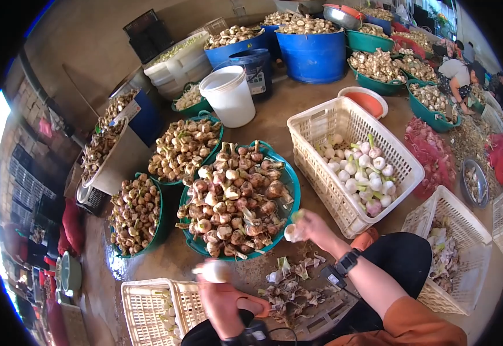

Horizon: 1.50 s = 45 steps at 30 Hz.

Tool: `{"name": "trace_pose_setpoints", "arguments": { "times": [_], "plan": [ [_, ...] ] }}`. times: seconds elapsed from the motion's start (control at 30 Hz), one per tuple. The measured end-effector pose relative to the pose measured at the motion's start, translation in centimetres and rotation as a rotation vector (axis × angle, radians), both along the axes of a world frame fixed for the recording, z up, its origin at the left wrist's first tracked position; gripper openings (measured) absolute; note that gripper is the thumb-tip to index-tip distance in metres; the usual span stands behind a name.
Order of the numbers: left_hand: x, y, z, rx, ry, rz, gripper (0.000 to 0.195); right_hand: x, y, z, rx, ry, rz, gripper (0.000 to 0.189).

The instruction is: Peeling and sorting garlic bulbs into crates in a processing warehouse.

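Observation:
My left hand [219, 305], blurred, grips a pale garlic bulb [217, 272] above the front left of the floor. Pale garlic, with a green end showing, is held in my right hand [314, 229]; whether it is a bulb or peeled skin, I cannot tell. That hand is beside the right rim of a teal basin [295, 186] heaped with unpeeled garlic bulbs [225, 203]. Beyond it stands a cream plastic crate [333, 190] holding cleaned white garlic bulbs [364, 171]. Papery garlic skins [292, 294] lie on the floor between my hands.
A crate with some pale bulbs [147, 302] stands at front left. Another crate [459, 268] at right holds skins. Around are more garlic-filled basins [158, 233], a white bucket [230, 97], a blue tub [312, 56], and a person [455, 75] bending over.

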State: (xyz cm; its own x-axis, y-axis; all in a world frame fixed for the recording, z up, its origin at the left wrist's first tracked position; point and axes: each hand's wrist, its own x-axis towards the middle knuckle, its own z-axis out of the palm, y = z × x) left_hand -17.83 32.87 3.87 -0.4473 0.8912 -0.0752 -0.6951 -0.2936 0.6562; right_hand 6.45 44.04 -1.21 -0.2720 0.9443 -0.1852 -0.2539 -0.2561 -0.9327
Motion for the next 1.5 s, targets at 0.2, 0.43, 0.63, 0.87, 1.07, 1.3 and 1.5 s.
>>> {"name": "trace_pose_setpoints", "arguments": {
  "times": [0.2,0.43,0.63,0.87,1.07,1.3,1.5],
  "plan": [
    [-14.0,-2.1,-2.1,-0.408,0.655,0.790,0.062,-0.2,-0.1,-11.3,0.616,-1.284,0.473,0.026],
    [-22.2,-5.6,-14.1,-1.311,1.834,0.304,0.041,-4.4,9.9,-12.7,0.651,-1.186,-0.132,0.011],
    [-19.5,-3.6,-11.0,-1.555,1.996,-0.015,0.039,-7.6,11.3,-15.9,0.343,-1.521,0.244,0.027],
    [-16.2,5.4,-9.6,-1.073,2.024,0.471,0.055,-5.0,11.4,-12.3,0.490,-1.133,-0.090,0.018],
    [1.1,11.5,-1.4,-0.081,1.749,-0.346,0.078,-3.6,7.4,1.4,0.598,-0.663,0.180,0.028],
    [8.7,7.5,0.9,-0.089,1.580,-0.187,0.062,-1.0,1.7,2.4,0.493,-0.527,0.106,0.029],
    [13.0,2.3,2.7,-0.170,1.796,0.164,0.063,-0.1,-2.5,5.0,0.418,-0.330,-0.002,0.025]
  ]
}}
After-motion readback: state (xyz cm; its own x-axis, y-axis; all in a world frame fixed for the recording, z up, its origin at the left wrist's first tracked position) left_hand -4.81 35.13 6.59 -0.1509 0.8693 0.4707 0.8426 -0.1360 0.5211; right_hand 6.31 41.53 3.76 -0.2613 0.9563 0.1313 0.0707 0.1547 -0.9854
